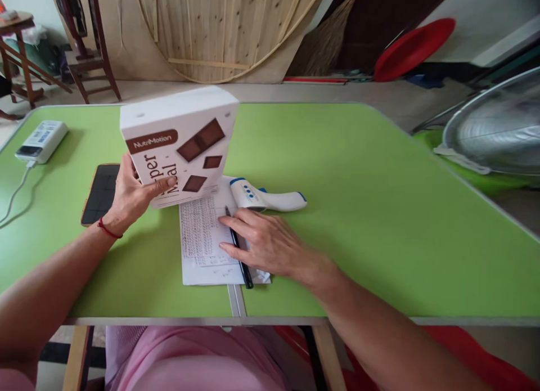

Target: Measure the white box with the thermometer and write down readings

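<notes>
My left hand [134, 189] grips a white box [185, 121] by its lower left side, thumb across the front. The box is tilted and held up over the table; brown squares and the word "NutriMotion" are printed on it. My right hand [265, 242] lies over a black pen [243, 267], fingers apart and stretched across it. Under the pen are sheets of paper [198, 233] covered in handwriting. Just beyond my right hand lies a white and blue infrared thermometer [270, 200]. The box hides part of the papers' far end.
The green folding table [358, 211] carries a dark phone [100, 194] beside my left hand and a white power bank [41, 142] with a cable at far left. Beyond stand a wooden chair [90, 59], a straw broom [333, 36] and a red basin [413, 48].
</notes>
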`<state>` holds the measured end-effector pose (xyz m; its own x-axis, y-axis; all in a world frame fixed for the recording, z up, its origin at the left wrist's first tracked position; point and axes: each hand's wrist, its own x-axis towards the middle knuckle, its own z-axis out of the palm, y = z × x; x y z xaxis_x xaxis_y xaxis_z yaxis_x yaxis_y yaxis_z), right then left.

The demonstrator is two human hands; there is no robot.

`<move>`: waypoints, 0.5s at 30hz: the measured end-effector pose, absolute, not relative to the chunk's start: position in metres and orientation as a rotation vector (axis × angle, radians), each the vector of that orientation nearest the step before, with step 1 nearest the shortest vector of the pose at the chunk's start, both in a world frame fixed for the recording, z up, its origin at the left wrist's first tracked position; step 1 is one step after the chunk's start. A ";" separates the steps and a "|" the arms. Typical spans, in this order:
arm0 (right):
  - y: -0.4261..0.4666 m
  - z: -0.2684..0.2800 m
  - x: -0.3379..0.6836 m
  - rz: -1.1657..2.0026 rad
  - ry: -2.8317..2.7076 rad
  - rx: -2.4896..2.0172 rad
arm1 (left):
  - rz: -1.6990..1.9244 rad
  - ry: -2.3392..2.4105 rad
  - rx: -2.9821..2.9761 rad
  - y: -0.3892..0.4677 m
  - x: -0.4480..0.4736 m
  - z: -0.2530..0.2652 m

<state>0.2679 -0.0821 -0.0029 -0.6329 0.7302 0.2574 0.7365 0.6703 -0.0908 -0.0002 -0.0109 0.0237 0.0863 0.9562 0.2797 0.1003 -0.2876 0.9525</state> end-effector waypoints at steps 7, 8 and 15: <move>-0.082 -0.003 0.266 -0.030 -2.594 -1.217 | 1.198 0.895 1.371 -0.016 0.004 0.023; -0.082 -0.003 0.266 -0.035 -2.581 -1.210 | 1.172 0.890 1.374 -0.016 0.004 0.021; -0.071 -0.001 0.288 -0.092 -2.264 -1.177 | 1.052 0.905 1.447 -0.012 0.002 0.014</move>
